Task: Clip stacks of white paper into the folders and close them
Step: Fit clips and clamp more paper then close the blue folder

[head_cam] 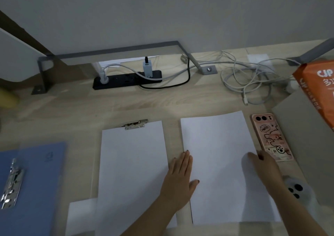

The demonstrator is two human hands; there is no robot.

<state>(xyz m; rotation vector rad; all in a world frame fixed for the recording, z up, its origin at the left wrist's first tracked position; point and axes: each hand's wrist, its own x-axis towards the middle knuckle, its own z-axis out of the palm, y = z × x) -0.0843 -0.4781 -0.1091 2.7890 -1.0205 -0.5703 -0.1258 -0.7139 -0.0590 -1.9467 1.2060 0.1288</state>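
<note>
The left grip [180,178] lies flat, palm down, fingers straight and together, thumb spread rightward. The right grip [265,168], slightly blurred, lies palm down with fingers extended. The bare left forearm [148,221] and right forearm [300,216] converge upward.

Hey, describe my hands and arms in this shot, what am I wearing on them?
The left hand has dark polish on its nails and no ring, watch or bracelet showing; its arm is bare, with no sleeve in view. The right hand is blurred, so its nails are unclear; that arm also shows no sleeve.
</note>
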